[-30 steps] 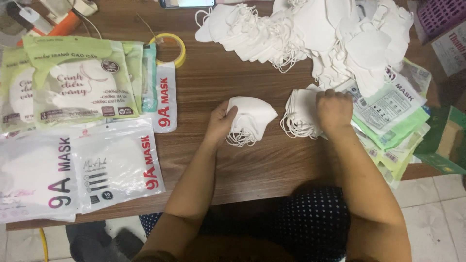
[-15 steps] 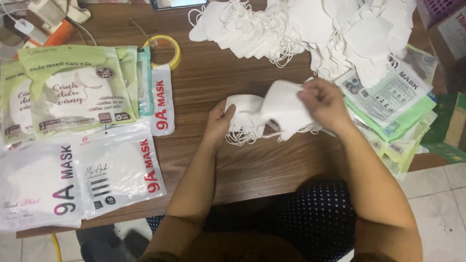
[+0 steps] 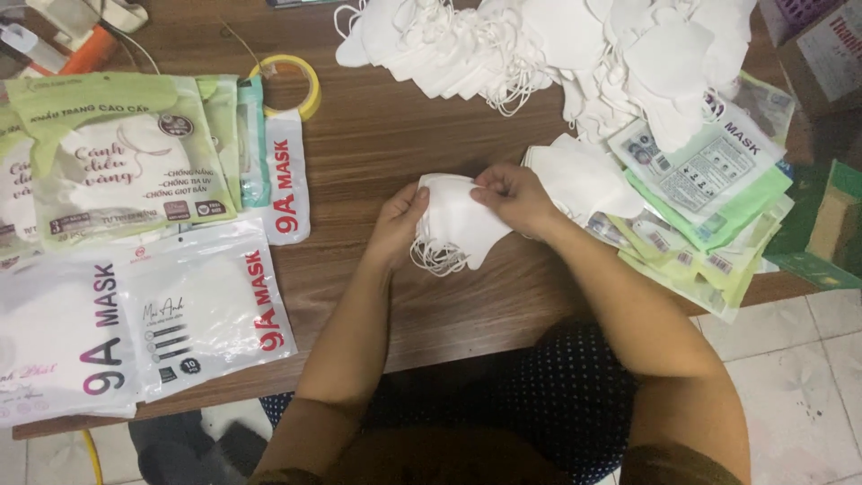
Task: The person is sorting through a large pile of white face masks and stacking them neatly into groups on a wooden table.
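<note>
A small stack of folded white face masks (image 3: 458,223) with dangling ear loops lies on the brown wooden table (image 3: 386,135), held between both hands. My left hand (image 3: 400,224) grips its left edge, thumb on top. My right hand (image 3: 512,196) pinches its upper right corner. Just right of my right hand lies another short pile of white masks (image 3: 584,175).
A big heap of loose white masks (image 3: 557,45) fills the table's far side. Green and white empty mask pouches (image 3: 709,198) fan out at right. Packed mask bags (image 3: 126,162) and white bags (image 3: 171,314) lie at left, with a yellow tape roll (image 3: 287,83) behind them.
My right hand took a mask from the right pile, carried it left and laid it on the stack under my left hand. Both hands now hold that stack together.
</note>
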